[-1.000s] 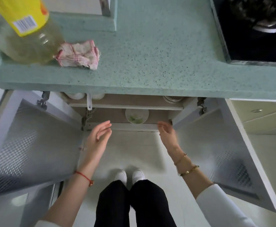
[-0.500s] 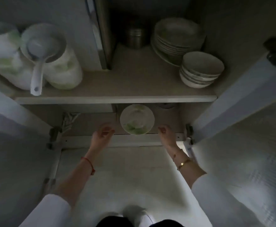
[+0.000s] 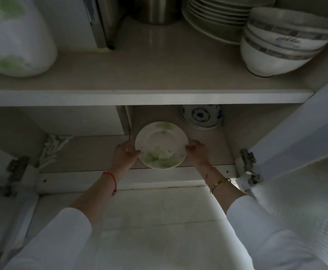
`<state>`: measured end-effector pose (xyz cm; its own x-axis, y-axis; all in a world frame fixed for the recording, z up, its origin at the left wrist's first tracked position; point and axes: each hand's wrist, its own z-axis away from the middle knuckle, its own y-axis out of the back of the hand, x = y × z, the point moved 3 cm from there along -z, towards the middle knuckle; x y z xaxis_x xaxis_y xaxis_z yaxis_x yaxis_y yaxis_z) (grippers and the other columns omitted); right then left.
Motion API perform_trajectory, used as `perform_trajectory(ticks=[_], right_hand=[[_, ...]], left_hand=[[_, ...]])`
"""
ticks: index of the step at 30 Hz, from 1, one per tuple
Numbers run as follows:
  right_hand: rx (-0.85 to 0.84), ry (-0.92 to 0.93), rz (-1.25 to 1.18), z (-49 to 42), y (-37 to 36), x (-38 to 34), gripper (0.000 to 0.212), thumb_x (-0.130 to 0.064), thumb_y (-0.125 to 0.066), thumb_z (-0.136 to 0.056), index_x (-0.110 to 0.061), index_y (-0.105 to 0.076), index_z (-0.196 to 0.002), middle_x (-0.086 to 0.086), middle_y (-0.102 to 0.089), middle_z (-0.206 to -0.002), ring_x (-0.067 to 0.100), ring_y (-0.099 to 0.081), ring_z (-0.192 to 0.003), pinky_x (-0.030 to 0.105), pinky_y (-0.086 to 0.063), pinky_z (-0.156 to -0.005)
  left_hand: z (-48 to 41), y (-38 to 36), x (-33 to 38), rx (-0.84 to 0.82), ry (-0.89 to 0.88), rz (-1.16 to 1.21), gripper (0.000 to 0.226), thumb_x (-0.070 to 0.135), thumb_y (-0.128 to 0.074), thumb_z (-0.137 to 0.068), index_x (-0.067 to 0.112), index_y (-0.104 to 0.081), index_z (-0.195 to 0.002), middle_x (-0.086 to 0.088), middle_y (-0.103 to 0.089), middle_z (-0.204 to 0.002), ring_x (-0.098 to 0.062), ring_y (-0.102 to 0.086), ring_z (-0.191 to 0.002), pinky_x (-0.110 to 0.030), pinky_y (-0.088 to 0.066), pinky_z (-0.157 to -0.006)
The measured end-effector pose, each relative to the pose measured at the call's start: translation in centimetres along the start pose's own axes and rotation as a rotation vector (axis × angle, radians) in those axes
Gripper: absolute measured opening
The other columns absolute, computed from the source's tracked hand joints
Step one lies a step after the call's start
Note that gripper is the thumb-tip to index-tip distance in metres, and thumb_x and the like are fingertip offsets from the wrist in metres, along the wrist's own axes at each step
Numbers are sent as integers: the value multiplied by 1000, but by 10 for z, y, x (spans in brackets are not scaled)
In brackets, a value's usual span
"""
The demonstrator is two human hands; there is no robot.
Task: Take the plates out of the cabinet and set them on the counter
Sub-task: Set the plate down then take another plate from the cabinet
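Note:
A white plate with green leaf print (image 3: 161, 145) sits on the cabinet's lower shelf (image 3: 93, 152), near its front edge. My left hand (image 3: 124, 154) grips the plate's left rim, thumb over the edge. My right hand (image 3: 197, 152) holds its right rim. Behind it stands a blue-patterned bowl on a plate (image 3: 202, 116). On the upper shelf (image 3: 143, 78) a stack of white plates (image 3: 215, 18) rests at the back right. The counter is out of view.
Stacked grey-banded bowls (image 3: 283, 43) stand at the upper shelf's right front, a green-print white jar (image 3: 17, 39) at its left, a steel pot (image 3: 155, 10) behind. Both cabinet doors hang open, the right one (image 3: 295, 137) close to my right arm. A divider panel (image 3: 125, 119) stands left of the plate.
The view has dropped from the counter into the cabinet and moved closer. Both hands have reached in and closed on the rims of the green-print plate.

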<state>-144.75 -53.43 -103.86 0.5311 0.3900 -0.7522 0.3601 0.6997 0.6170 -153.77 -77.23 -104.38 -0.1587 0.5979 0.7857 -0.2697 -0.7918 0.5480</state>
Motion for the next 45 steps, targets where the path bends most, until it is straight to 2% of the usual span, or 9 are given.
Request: perform_trajectory(ticks=[5,9,15,22,26,31,36,39,45], right_hand=[[35,-8,72,-15,-10,5,32,-8,-57,-89,3,-66,-117,25,-69,-111,41,-58,-111,38,-45,-94],[52,-40,57,-19,-14,10,31,-9,-59,-87,2,-66,-116,23,-68,-109,39,-58,-110,35,-44,-87],[76,-108,-71,-20,-16,12,34,-9,-63,-86,-1,-63,-119,22,-65,-117,35,-61,-107,30,-46,-84],[163,-127,-352,-5,-10,6,22,2,-59,-86,-7,-52,-104,7,-61,-90,23,-55,-87,37,-51,-80],[145,-102,-404,16,-3,3,22,3,-56,-88,-11,-44,-100,-5,-50,-80,18,-51,-81,24,-44,-64],[101,-134,-404,67,25,-19,25,4,-53,-89,-14,-48,-106,-5,-51,-81,7,-49,-71,11,-43,-56],[11,-160,-400,139,73,-53,39,1,-50,-87,-25,-56,-116,-4,-59,-91,9,-55,-77,25,-43,-65],[-11,-178,-349,183,103,-76,39,-1,-51,-86,-28,-54,-114,-5,-59,-84,15,-56,-76,26,-43,-62],[-26,-273,-365,266,173,-138,40,-2,-48,-85,-30,-54,-112,-6,-58,-80,18,-58,-76,26,-43,-61]], left_hand=[[-14,-6,-2,-7,-13,-17,41,6,-77,-80,3,-70,-120,-18,-72,-114,-32,-67,-107,-22,-41,-75],[-22,-10,-6,-48,14,5,45,-1,-77,-75,4,-71,-119,-20,-73,-112,-33,-68,-107,-36,-53,-92],[-19,-13,-9,-8,60,104,50,-5,-80,-69,4,-69,-118,-19,-75,-108,-32,-71,-101,-42,-58,-89],[-3,-3,-6,-14,82,231,46,-5,-77,-73,2,-66,-117,-19,-72,-111,-34,-70,-103,-49,-58,-91],[19,10,0,-14,94,324,50,-14,-74,-73,-3,-62,-120,-24,-70,-113,-37,-68,-105,-52,-58,-89],[69,41,18,-93,154,365,54,-17,-69,-79,-6,-50,-128,-22,-64,-114,-33,-65,-98,-35,-58,-69],[136,84,50,-113,198,283,50,-11,-72,-80,9,-47,-119,-1,-62,-96,-14,-63,-78,-18,-53,-49],[180,113,72,-126,217,245,49,-9,-72,-81,14,-47,-116,3,-60,-95,-10,-63,-79,-19,-50,-53],[269,174,133,-143,261,279,49,-13,-69,-78,13,-50,-115,-9,-62,-99,-21,-63,-80,-28,-49,-60]])
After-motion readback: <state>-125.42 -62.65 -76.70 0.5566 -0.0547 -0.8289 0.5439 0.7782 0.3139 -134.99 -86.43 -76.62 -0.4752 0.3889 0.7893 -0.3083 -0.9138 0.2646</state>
